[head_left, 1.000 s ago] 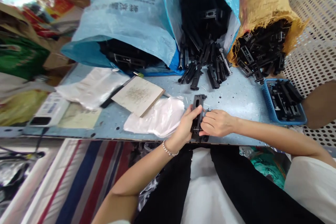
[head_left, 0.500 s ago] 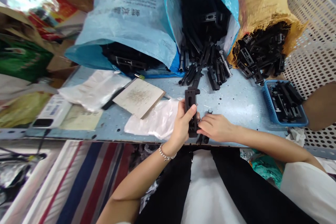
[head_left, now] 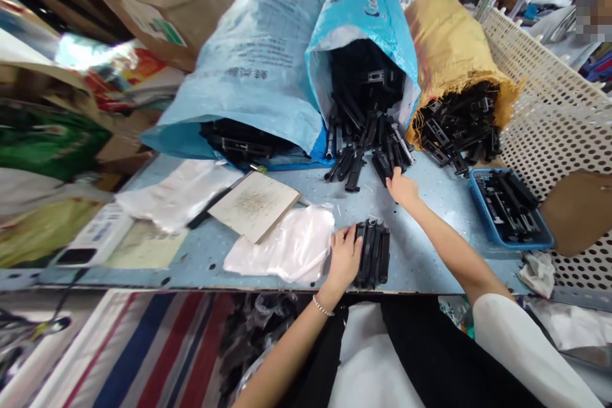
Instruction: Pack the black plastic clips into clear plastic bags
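Note:
Several long black slotted parts, perhaps plastic, lie side by side in a row at the front edge of the bench. My left hand rests against the row's left side, fingers slightly apart on the nearest part. Farther forward, my right hand closes its fingertips on the near end of one black slotted part. That part lies at the front of a loose pile spilling from the open blue sack. My right fingertips are partly hidden behind the hand.
A paler blue sack and a yellow sack hold more black parts. At right stands a blue basket of parts beside a perforated white crate. White plastic bags and a square board lie left on the bench.
The black part my left hand held up now lies down in the row. My right hand has left the row and reached forward to the pile. The view has tilted up.

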A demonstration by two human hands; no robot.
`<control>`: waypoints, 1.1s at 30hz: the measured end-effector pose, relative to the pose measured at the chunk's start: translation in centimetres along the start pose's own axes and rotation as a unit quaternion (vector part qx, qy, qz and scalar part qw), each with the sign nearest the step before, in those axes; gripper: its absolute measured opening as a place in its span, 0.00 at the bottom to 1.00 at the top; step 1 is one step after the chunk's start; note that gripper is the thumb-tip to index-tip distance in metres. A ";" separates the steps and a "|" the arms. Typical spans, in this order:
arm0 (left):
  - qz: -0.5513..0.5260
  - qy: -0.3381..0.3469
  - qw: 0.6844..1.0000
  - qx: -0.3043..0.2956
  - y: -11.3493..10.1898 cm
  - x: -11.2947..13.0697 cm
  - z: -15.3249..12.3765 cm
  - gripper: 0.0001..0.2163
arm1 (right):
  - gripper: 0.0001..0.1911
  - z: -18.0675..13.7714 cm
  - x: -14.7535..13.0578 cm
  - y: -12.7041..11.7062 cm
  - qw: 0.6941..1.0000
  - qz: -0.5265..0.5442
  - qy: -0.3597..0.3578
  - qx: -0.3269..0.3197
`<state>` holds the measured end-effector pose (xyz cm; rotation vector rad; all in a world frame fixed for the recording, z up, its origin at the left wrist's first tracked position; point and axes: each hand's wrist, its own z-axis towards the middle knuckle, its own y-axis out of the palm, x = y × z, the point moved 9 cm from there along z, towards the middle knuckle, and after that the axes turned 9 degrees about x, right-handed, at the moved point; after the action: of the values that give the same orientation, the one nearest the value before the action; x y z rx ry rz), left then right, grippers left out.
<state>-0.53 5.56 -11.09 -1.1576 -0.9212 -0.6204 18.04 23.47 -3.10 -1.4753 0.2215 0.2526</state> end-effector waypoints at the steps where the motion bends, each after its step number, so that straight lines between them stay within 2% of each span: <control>1: 0.018 0.020 1.000 0.004 0.0 0.4 0.0 0.18 | 0.15 -0.1 0.4 -0.1 1.000 0.010 0.005 -0.001; 3: 0.002 0.030 1.000 0.004 -0.1 1.4 0.7 0.19 | 0.16 -1.6 0.3 -0.6 0.999 0.033 0.002 0.004; 6: -0.164 -0.057 0.985 0.011 -0.5 3.0 3.0 0.25 | 0.17 -6.7 -1.7 -1.4 0.997 0.063 -0.035 0.012; 7: -0.239 -0.104 0.965 0.014 -0.4 3.6 3.9 0.27 | 0.16 -8.8 -2.8 -1.6 0.995 0.079 -0.067 0.010; 9: -0.358 -0.182 0.916 0.011 -0.2 4.8 5.0 0.29 | 0.16 -13.0 -5.9 -2.0 0.972 0.134 -0.191 -0.017; 11: -0.398 -0.199 0.896 -0.008 -0.3 6.5 5.4 0.29 | 0.17 -15.8 -7.6 -2.7 0.939 0.190 -0.284 -0.052; 12: -0.392 -0.188 0.900 -0.020 -0.5 7.2 5.3 0.30 | 0.17 -16.1 -7.6 -3.4 0.931 0.205 -0.298 -0.047; 14: -0.356 -0.148 0.921 -0.048 -1.1 8.5 4.5 0.33 | 0.16 -14.6 -6.4 -5.4 0.938 0.195 -0.288 0.016; 16: -0.323 -0.110 0.937 -0.081 -1.5 9.5 3.1 0.36 | 0.15 -12.5 -5.4 -7.2 0.943 0.130 -0.292 0.090; 17: -0.310 -0.097 0.940 -0.101 -1.5 9.8 2.4 0.37 | 0.15 -11.7 -5.4 -7.5 0.939 0.093 -0.315 0.100; 20: -0.284 -0.080 0.945 -0.142 -1.6 10.3 0.9 0.35 | 0.16 -10.7 -6.2 -7.0 0.921 0.052 -0.382 0.052; 25: -0.244 -0.030 0.963 -0.110 -3.3 10.6 0.8 0.34 | 0.21 -10.7 -6.5 -6.7 0.921 0.191 -0.337 -0.046; 27: -0.238 -0.025 0.965 -0.109 -3.7 10.4 0.9 0.34 | 0.22 -11.2 -6.9 -6.9 0.913 0.208 -0.347 -0.056; 29: -0.231 -0.022 0.967 -0.109 -4.0 10.3 0.9 0.34 | 0.24 -11.6 -7.1 -7.2 0.912 0.194 -0.360 -0.032; 31: -0.227 -0.015 0.968 -0.104 -4.0 10.1 0.9 0.33 | 0.25 -11.6 -7.1 -7.1 0.917 0.210 -0.339 -0.025; 33: -0.230 -0.010 0.969 -0.092 -3.9 9.9 0.9 0.31 | 0.26 -11.3 -6.7 -5.9 0.915 0.293 -0.263 -0.083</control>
<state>0.98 5.64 -0.51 -1.1197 -1.1809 -1.0900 13.55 11.57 3.52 -1.4203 0.2028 1.1639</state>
